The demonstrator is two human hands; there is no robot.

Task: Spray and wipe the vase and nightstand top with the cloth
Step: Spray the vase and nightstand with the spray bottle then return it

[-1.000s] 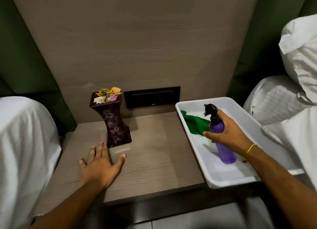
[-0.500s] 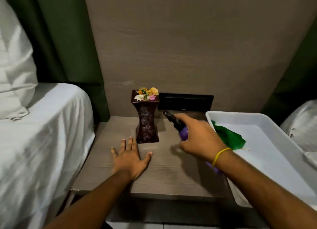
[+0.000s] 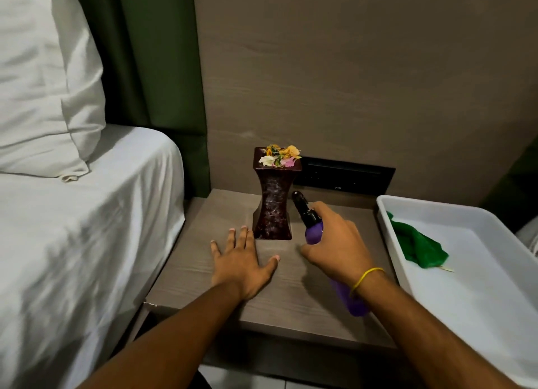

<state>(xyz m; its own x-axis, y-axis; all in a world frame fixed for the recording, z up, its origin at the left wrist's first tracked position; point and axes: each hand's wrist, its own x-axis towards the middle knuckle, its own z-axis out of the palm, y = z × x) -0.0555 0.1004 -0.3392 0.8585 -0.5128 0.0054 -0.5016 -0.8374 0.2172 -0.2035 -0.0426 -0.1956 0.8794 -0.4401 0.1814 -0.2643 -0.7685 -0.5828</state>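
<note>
A dark red, waisted vase (image 3: pixel 273 205) with small flowers on top stands near the back of the wooden nightstand top (image 3: pixel 294 295). My left hand (image 3: pixel 240 264) lies flat on the wood, fingers spread, just in front of the vase's base. My right hand (image 3: pixel 337 246) grips a purple spray bottle (image 3: pixel 313 232), tilted so its black nozzle points at the vase from the right, a few centimetres away. The green cloth (image 3: pixel 416 247) lies crumpled in the white tray (image 3: pixel 477 307) on the right.
A bed with a white sheet (image 3: pixel 75 243) and pillow (image 3: pixel 43 76) borders the nightstand's left side. A black socket panel (image 3: pixel 346 176) is set in the wooden wall panel behind the vase. The tray overhangs the nightstand's right edge.
My right hand lifted the spray bottle out of the tray and carried it left to the vase, nozzle first. The view swung left. My left hand stayed flat on the nightstand.
</note>
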